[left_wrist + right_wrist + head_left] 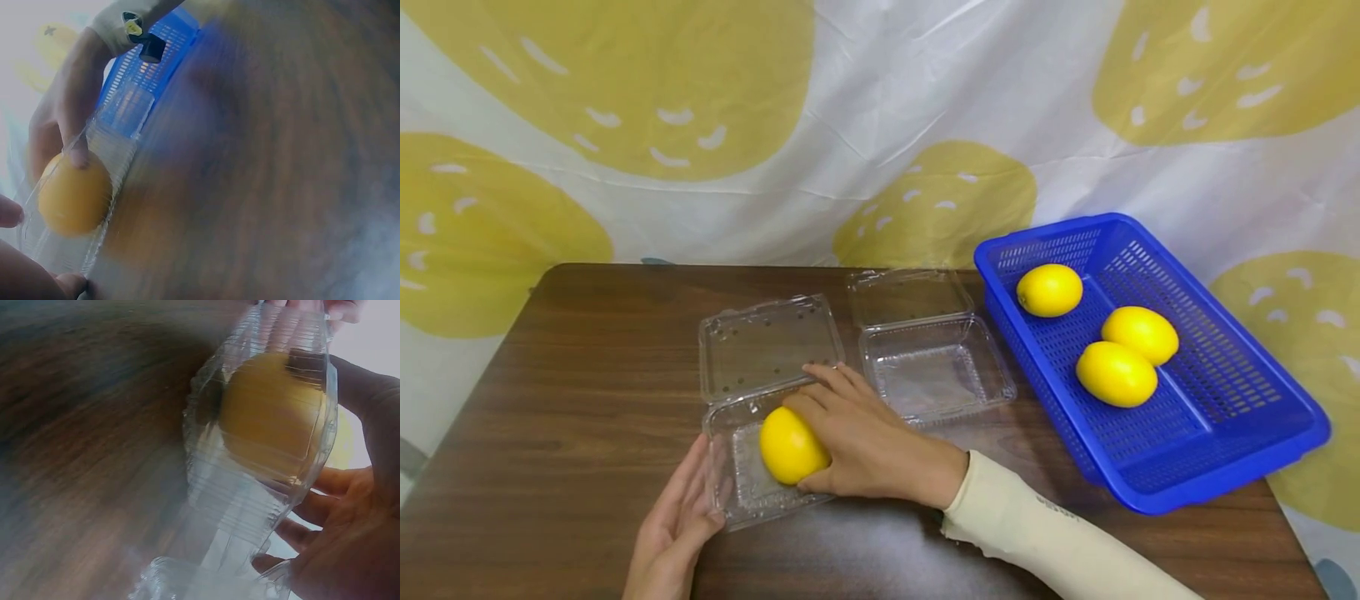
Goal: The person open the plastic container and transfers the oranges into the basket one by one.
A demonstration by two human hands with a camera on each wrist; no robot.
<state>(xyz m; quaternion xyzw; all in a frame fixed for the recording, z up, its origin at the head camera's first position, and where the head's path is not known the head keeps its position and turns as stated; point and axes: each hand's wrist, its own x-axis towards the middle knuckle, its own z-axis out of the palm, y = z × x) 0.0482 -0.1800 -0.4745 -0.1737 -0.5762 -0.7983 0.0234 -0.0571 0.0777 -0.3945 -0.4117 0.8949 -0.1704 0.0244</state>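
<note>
My right hand [865,433] holds a yellow lemon [792,446] inside the near clear plastic clamshell box [730,521]. Its thumb is at the lemon's near side and the fingers reach over the far side. In the right wrist view the lemon [269,419] shows through the ribbed clear wall. My left hand [673,525] holds the left end of the same box, thumb by the front corner and fingers along the outer wall. The box's lid [767,346] lies folded back, away from me.
A second clear clamshell box [936,375], lid back, stands to the right with nothing in it. Beyond it, a blue slotted basket [1225,492] contains three lemons [1116,373]. A fruit-print cloth [887,100] hangs behind the brown wooden table [587,400].
</note>
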